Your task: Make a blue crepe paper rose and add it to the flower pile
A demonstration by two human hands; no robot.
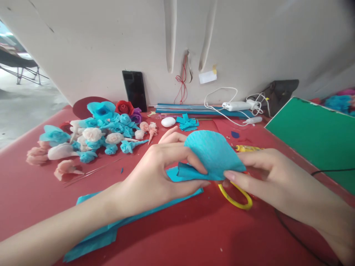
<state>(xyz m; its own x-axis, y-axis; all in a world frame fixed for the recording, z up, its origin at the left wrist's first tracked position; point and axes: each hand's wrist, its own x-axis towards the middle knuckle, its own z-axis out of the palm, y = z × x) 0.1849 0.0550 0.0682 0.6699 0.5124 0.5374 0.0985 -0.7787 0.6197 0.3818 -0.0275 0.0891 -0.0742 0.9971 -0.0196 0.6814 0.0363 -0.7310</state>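
A piece of turquoise crepe paper with a rounded top edge is stretched between my two hands above the table. My left hand pinches its folded lower left part between thumb and fingers. At the lower right corner, my right hand grips the same paper with thumb and forefinger. Below the right fingers shows a yellow handle loop, seemingly of scissors; the rest is hidden. Under my left forearm lies a folded strip of turquoise crepe paper on the red tabletop.
Paper flowers in blue, white and pink are heaped at the left. Along the wall stand a black phone, a white egg-shaped object, blue paper scraps and a white power strip. A green board leans at right.
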